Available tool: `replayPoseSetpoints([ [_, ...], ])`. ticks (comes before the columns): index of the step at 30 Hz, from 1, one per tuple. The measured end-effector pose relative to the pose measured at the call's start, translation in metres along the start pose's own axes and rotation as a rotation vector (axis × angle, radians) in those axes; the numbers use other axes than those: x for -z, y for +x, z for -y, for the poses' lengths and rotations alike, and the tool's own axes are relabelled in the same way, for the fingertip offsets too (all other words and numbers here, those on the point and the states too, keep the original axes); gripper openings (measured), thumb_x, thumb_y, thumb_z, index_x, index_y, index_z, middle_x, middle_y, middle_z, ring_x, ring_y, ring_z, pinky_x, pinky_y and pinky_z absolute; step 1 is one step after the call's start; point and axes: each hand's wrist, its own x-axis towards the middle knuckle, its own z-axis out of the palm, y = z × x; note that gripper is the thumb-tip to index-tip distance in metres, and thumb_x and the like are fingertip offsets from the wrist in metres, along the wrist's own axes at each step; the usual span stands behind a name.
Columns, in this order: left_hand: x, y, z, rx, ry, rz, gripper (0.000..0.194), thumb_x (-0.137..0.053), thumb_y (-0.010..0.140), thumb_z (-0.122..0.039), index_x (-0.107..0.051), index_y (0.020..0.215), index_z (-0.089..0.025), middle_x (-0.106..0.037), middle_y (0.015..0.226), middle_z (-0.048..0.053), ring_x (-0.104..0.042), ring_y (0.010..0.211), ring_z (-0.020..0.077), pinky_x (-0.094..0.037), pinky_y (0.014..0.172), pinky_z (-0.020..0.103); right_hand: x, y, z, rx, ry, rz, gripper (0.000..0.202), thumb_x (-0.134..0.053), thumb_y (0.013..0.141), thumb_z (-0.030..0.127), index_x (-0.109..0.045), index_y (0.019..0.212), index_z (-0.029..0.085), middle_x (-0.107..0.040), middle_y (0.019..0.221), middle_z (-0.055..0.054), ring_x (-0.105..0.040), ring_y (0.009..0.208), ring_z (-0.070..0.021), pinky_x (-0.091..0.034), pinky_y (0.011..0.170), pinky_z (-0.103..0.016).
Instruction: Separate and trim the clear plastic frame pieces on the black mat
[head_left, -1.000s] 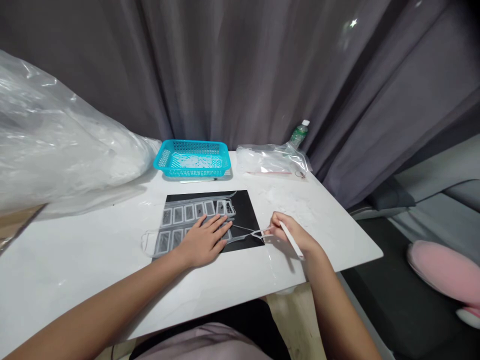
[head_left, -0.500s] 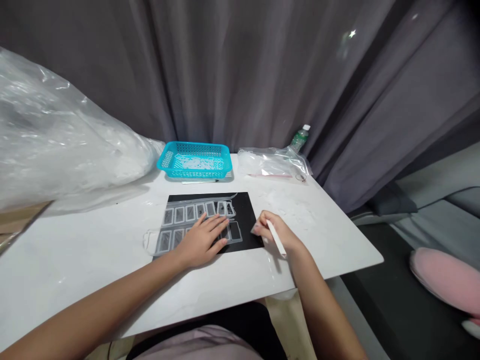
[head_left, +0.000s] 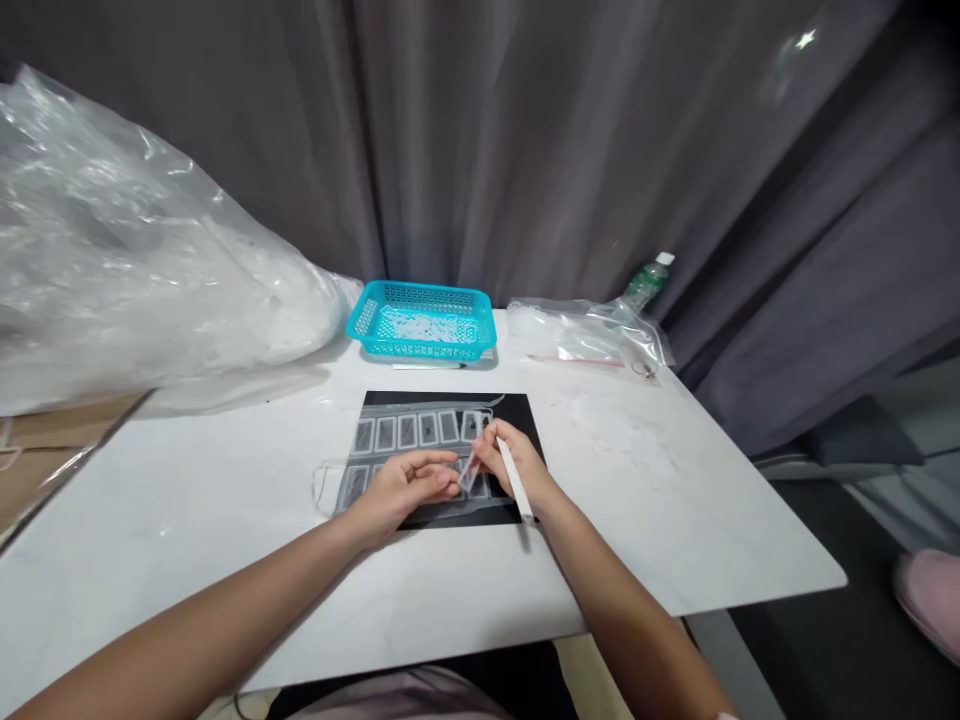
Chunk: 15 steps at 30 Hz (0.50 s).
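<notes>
My right hand (head_left: 517, 462) is closed around a slim white stick-shaped tool (head_left: 514, 480), which slants down towards me. Its thumb and fingertips also pinch a small clear rectangular piece (head_left: 466, 474) with a pale rim. At the left edge of that piece, the bent fingertips of my left hand (head_left: 409, 488) meet it in a loose pinch. Both hands are just above a black mat (head_left: 514, 410). On the mat lies a clear sheet with two rows of white-framed rectangles (head_left: 407, 431); my hands cover part of the lower row.
A blue perforated basket (head_left: 421, 352) with clear pieces inside stands at the back. Right of it are a clear plastic bag (head_left: 574, 335) and a green bottle (head_left: 646, 282). A large plastic bag (head_left: 172, 270) and cardboard (head_left: 60, 445) occupy the left side.
My left hand has lifted off the sheet and its fingers have bent. My right hand has come left over the mat with the tool and clear piece, meeting the left. The view has shifted.
</notes>
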Motion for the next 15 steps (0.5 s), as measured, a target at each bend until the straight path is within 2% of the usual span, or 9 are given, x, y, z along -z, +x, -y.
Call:
replayPoseSetpoints([
  [4,0.001,0.0,0.003,-0.083,0.101,0.056,0.042,-0.076,0.072,-0.033,-0.062,0.106,-0.015,-0.067,0.088,0.004,-0.065,0.075,0.0128,-0.054,0.071,0.026,0.002,-0.004,0.001,-0.08,0.029,-0.014,0.04,-0.074,0.071,0.04,-0.04,0.071,0.02,-0.054,0.071,0.006,-0.058,0.055,-0.0087,-0.054,0.054,-0.023],
  [6,0.002,-0.005,0.004,-0.219,0.289,0.063,0.027,-0.067,0.082,-0.031,-0.061,0.102,-0.014,-0.066,0.082,0.004,-0.063,0.07,0.0121,-0.052,0.064,0.025,0.008,-0.006,0.008,-0.116,0.025,-0.037,0.04,-0.073,0.072,0.041,-0.038,0.069,0.02,-0.053,0.069,0.005,-0.059,0.059,-0.0097,-0.055,0.052,-0.023],
  [8,0.001,-0.012,0.004,-0.449,0.55,0.128,0.013,-0.057,0.087,-0.021,-0.062,0.097,-0.015,-0.066,0.081,0.006,-0.062,0.072,0.0132,-0.05,0.064,0.025,0.016,-0.01,0.017,-0.143,0.015,-0.023,0.04,-0.071,0.074,0.041,-0.036,0.07,0.021,-0.053,0.07,0.004,-0.062,0.064,-0.0124,-0.055,0.048,-0.023],
  [10,-0.001,-0.019,0.002,-0.726,0.8,0.298,0.017,-0.052,0.086,-0.011,-0.063,0.098,-0.016,-0.068,0.083,0.006,-0.062,0.075,0.0149,-0.05,0.069,0.028,0.022,-0.015,0.024,-0.179,0.012,0.092,0.04,-0.071,0.074,0.04,-0.036,0.071,0.021,-0.054,0.074,0.003,-0.065,0.069,-0.0155,-0.054,0.044,-0.023],
  [12,-0.003,-0.024,-0.002,-0.929,1.0,0.46,0.025,-0.051,0.082,-0.008,-0.062,0.103,-0.017,-0.07,0.084,0.006,-0.062,0.075,0.0168,-0.049,0.072,0.032,0.023,-0.02,0.026,-0.245,0.001,0.28,0.04,-0.071,0.074,0.041,-0.036,0.07,0.02,-0.055,0.077,0.001,-0.066,0.072,-0.0178,-0.054,0.043,-0.023],
  [13,-0.003,-0.025,-0.003,-0.973,1.09,0.49,0.026,-0.052,0.081,-0.01,-0.062,0.104,-0.017,-0.07,0.082,0.006,-0.062,0.074,0.0177,-0.049,0.073,0.033,0.022,-0.022,0.025,-0.281,-0.02,0.36,0.041,-0.071,0.073,0.041,-0.036,0.07,0.02,-0.055,0.077,0.001,-0.066,0.073,-0.0183,-0.054,0.043,-0.023],
  [15,-0.004,-0.025,-0.004,-0.942,1.256,0.444,0.02,-0.052,0.082,-0.016,-0.064,0.099,-0.017,-0.069,0.08,0.006,-0.063,0.073,0.0191,-0.048,0.077,0.037,0.017,-0.024,0.02,-0.326,-0.108,0.44,0.041,-0.072,0.072,0.041,-0.038,0.068,0.02,-0.053,0.075,0.001,-0.064,0.07,-0.0169,-0.054,0.044,-0.024],
])
